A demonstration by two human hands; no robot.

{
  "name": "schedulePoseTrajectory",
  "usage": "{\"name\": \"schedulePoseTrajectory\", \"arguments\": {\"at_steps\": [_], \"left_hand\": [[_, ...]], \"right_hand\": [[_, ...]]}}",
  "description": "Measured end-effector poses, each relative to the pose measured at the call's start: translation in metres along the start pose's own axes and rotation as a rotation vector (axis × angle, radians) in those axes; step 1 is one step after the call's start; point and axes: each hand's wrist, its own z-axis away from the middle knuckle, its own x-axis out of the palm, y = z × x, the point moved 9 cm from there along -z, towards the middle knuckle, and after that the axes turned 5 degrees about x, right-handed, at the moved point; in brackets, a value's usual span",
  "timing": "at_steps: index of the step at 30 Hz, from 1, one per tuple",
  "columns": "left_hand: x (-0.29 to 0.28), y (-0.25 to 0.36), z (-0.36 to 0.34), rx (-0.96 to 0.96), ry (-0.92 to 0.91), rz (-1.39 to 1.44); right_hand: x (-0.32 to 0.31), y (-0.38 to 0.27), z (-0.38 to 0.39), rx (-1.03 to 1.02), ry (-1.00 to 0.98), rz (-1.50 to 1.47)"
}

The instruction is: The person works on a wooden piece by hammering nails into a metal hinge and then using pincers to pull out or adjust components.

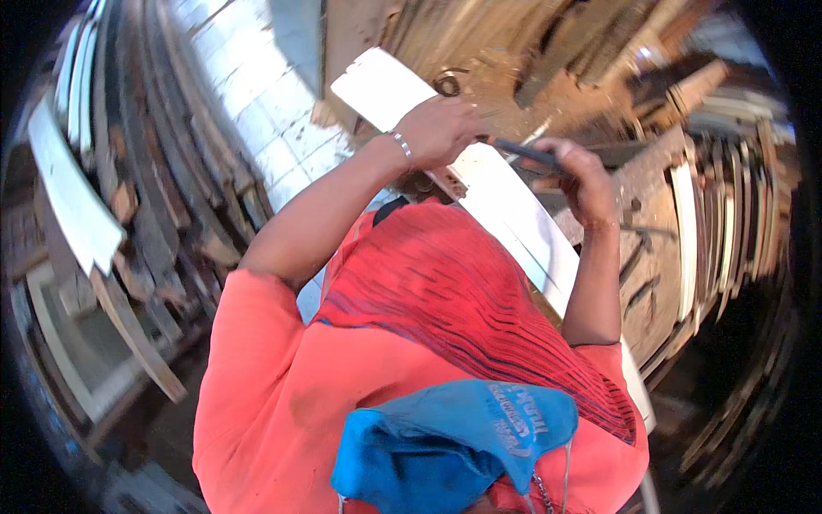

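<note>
My right grip is closed on a dark bar, thumb along it, and the bar reaches across from there to the fingers of my left grip. My left grip is curled at that end, but I cannot tell whether it clasps the bar. A white board slants below both grips, one end beyond my left grip, the rest running back past my right forearm. A dark coil lies just beyond my left grip; dark tools lie to the right of my right grip.
</note>
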Motion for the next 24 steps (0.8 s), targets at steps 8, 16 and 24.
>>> {"name": "schedulePoseTrajectory", "arguments": {"at_steps": [8,16,24], "left_hand": [[0.038,0.09,-0.022,0.342,-0.196,0.167],[0.05,0.082,-0.018,0.004,-0.08,0.599],[0.081,0.039,0.042,-0.57,0.151,0.775]], "right_hand": [[0.021,0.102,0.093,-0.05,0.291,0.44],[-0.091,0.203,0.211,0.042,1.156,-0.419],[-0.331,0.312,0.291,0.033,1.51,-0.251]]}}
